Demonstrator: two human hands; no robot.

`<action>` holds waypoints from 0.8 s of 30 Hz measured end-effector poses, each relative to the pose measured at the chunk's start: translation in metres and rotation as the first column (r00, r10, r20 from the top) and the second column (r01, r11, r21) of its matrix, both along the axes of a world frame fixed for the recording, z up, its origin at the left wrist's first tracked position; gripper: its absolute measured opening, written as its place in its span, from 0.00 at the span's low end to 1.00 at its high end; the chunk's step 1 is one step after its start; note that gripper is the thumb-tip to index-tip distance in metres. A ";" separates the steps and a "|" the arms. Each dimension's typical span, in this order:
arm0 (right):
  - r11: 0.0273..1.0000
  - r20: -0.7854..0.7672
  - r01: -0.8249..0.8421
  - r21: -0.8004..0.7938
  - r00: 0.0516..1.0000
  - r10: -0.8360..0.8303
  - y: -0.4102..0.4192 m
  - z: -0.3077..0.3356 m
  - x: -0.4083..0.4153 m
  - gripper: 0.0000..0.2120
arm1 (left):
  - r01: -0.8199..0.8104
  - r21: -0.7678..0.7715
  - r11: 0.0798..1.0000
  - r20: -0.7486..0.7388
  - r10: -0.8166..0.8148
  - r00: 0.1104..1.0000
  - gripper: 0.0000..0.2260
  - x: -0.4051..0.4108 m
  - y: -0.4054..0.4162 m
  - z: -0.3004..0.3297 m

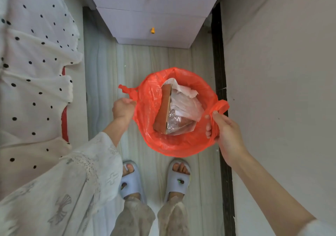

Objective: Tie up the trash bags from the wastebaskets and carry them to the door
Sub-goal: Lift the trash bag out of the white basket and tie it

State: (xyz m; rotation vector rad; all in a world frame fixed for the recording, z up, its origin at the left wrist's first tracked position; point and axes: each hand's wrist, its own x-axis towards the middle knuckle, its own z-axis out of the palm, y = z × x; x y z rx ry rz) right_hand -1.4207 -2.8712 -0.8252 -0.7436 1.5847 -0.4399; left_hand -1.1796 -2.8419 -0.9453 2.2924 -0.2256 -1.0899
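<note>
An orange-red plastic trash bag (pixel 154 141) hangs open in front of me, above the floor. Inside it lie a brown cardboard piece (pixel 163 112) and crumpled clear and white plastic (pixel 185 101). My left hand (pixel 122 109) grips the bag's left handle loop, which sticks up above my fist. My right hand (pixel 225 135) pinches the right handle loop between thumb and fingers. The bag's mouth is stretched wide between both hands. No wastebasket shows under the bag.
A white drawer unit (pixel 154 17) with yellow knobs stands straight ahead. A bed with a polka-dot sheet (pixel 32 72) lines the left side, and a wall with dark trim (pixel 221 90) the right. My feet in pale slippers (pixel 178 179) stand on the narrow wood floor.
</note>
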 end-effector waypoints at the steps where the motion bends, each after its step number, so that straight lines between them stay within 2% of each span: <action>1: 1.000 -0.002 0.005 0.010 1.000 -0.005 0.003 -0.002 0.000 0.13 | -0.049 -0.105 0.993 -0.045 0.045 0.998 0.04 -0.002 0.002 0.003; 3: 0.998 0.005 0.045 0.034 0.999 -0.045 0.010 -0.005 -0.002 0.12 | -0.207 -0.255 0.944 -0.157 0.171 0.973 0.08 -0.006 0.013 0.012; 5: 0.991 0.040 0.119 0.063 0.992 -0.122 0.017 -0.005 -0.006 0.11 | -0.346 -0.285 0.894 -0.303 0.259 0.917 0.10 -0.007 0.025 0.023; 6: 0.985 0.053 0.155 0.080 0.986 -0.160 0.020 -0.002 -0.007 0.11 | -0.358 -0.279 0.891 -0.353 0.252 0.901 0.11 -0.006 0.030 0.030; 9: 0.976 0.079 0.193 0.103 0.976 -0.201 0.026 0.011 -0.008 0.11 | -0.206 -0.251 0.946 -0.413 0.088 0.907 0.14 -0.004 0.033 0.056; 11: 0.980 0.096 0.177 0.089 0.978 -0.185 0.026 0.025 -0.006 0.11 | -0.034 -0.165 0.986 -0.425 -0.040 0.904 0.11 0.000 0.025 0.074; 13: 0.985 0.117 0.164 0.061 0.978 -0.170 0.017 0.042 -0.005 0.12 | 0.164 -0.036 0.986 -0.398 -0.165 0.902 0.08 0.005 0.009 0.092; 14: 0.986 0.129 0.160 0.052 0.978 -0.165 0.011 0.051 -0.004 0.13 | 0.235 0.008 0.972 -0.373 -0.215 0.903 0.10 0.007 0.000 0.100; 16: 0.989 0.142 0.142 0.035 0.979 -0.146 -0.002 0.066 -0.002 0.14 | 0.272 -0.023 0.962 -0.276 -0.268 0.923 0.13 0.007 -0.017 0.111; 19: 0.993 0.148 0.114 -0.006 0.983 -0.112 -0.018 0.078 0.002 0.14 | 0.173 -0.206 0.963 -0.196 -0.214 0.957 0.11 -0.001 -0.035 0.121; 22: 0.994 0.126 0.108 0.004 0.986 -0.108 -0.018 0.082 -0.001 0.14 | -0.015 -0.357 0.934 -0.255 -0.082 0.963 0.09 -0.014 -0.033 0.136; 24: 0.989 0.132 0.147 0.023 0.980 -0.149 -0.016 0.088 -0.003 0.14 | -0.140 -0.404 0.904 -0.320 0.004 0.947 0.08 -0.017 -0.028 0.150</action>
